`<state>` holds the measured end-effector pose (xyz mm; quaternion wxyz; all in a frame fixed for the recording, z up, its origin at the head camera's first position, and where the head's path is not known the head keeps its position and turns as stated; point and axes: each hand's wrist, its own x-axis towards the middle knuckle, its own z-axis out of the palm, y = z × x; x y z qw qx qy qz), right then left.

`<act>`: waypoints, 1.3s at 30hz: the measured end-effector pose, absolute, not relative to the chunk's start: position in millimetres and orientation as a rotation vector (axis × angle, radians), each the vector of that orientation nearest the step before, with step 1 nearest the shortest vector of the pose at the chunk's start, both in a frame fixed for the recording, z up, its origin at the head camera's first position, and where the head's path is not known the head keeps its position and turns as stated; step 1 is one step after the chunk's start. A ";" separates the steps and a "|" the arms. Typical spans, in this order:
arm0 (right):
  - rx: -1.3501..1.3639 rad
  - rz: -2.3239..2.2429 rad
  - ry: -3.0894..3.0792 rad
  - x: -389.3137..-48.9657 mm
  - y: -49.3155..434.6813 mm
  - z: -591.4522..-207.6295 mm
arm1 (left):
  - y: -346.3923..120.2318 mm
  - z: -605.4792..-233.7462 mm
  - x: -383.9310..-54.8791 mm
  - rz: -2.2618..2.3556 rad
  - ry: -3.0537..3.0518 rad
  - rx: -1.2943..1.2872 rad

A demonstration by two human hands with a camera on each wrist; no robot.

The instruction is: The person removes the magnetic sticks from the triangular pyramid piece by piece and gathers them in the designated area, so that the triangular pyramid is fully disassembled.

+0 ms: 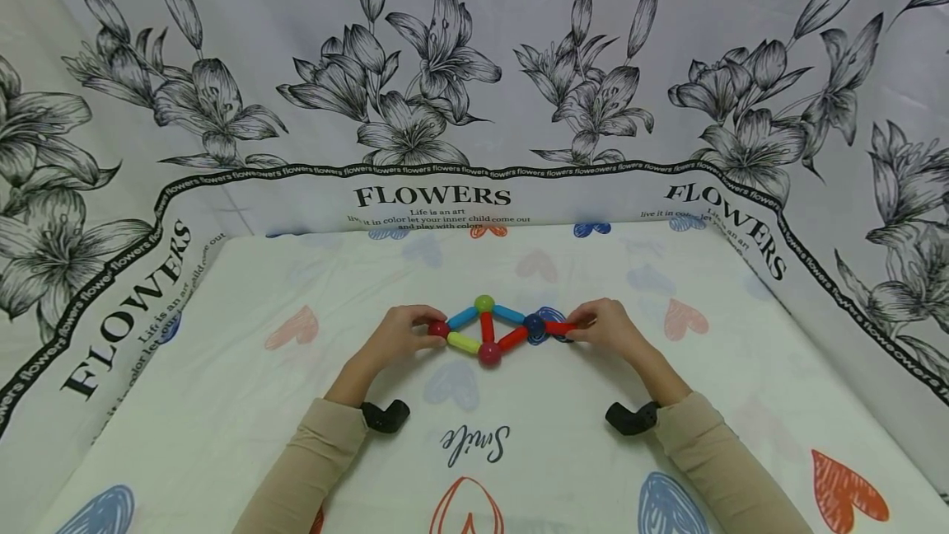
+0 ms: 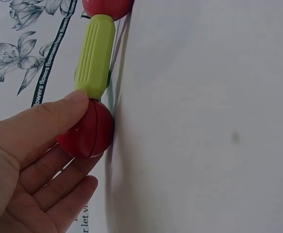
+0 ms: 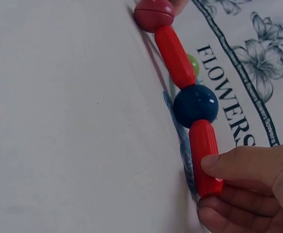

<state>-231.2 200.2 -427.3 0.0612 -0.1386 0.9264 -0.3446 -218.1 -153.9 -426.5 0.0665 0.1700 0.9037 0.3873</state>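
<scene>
A diamond of toy rods and balls lies on the table in the head view. My left hand (image 1: 404,332) holds the red ball (image 2: 87,133) at its left corner, thumb on top. From that ball a yellow-green rod (image 2: 96,56) runs to a second red ball (image 1: 489,354) at the near corner. Two blue rods (image 1: 463,318) join at the green ball (image 1: 484,303) at the far corner, and a red rod (image 1: 487,328) crosses the middle. My right hand (image 1: 610,328) pinches another red rod (image 3: 205,158), whose end meets the dark blue ball (image 3: 195,106) at the right corner.
The white tablecloth (image 1: 549,452) has printed hearts and the word Smile. A curtain with flower drawings (image 1: 437,72) stands behind and along both sides. Black wrist devices (image 1: 387,416) sit at both sleeve cuffs.
</scene>
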 end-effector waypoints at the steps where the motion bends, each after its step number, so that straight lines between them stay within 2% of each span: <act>1: -0.427 -1.039 2.804 -230.7 200.1 -426.9 | -153.6 -426.4 -217.8 1.166 2.724 0.517; 11: -0.589 -1.142 2.873 -225.2 190.1 -418.3 | -154.6 -426.5 -217.3 1.158 2.724 0.539; 20: -0.745 -1.248 2.789 -221.7 162.5 -406.1 | -156.5 -428.3 -218.4 1.135 2.733 0.530; 39: -0.960 -1.327 2.608 -244.7 109.6 -409.5 | -153.0 -427.8 -220.7 1.143 2.702 0.519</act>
